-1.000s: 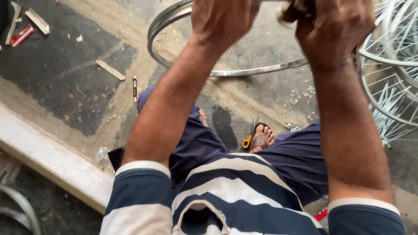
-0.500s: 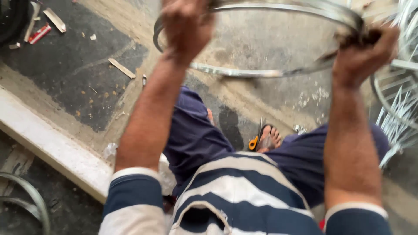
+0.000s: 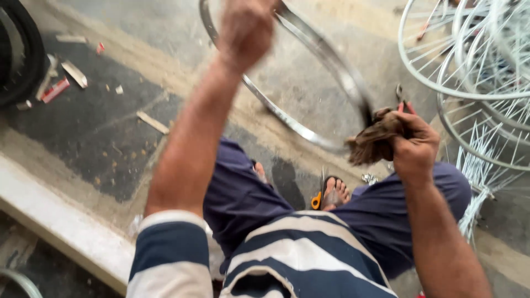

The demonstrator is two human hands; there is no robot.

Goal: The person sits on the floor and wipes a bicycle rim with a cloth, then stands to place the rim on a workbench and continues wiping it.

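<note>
Your left hand (image 3: pixel 245 30) has its grip clenched on the bare metal rim (image 3: pixel 326 60) at its top; your right hand (image 3: pixel 414 146) pinches a brown rag (image 3: pixel 375 140) against the rim's lower edge. A small red packet (image 3: pixel 55 90) lies on the floor at left.

Concrete floor (image 3: pixel 309 83) with a dark patch at left bearing scattered wood scraps (image 3: pixel 152 122) and a small red object (image 3: pixel 55 90), orange-handled scissors (image 3: pixel 317 197) beside a sandalled foot (image 3: pixel 335 192), and white spoked wheels (image 3: pixel 469 66) stacked far right.
</note>
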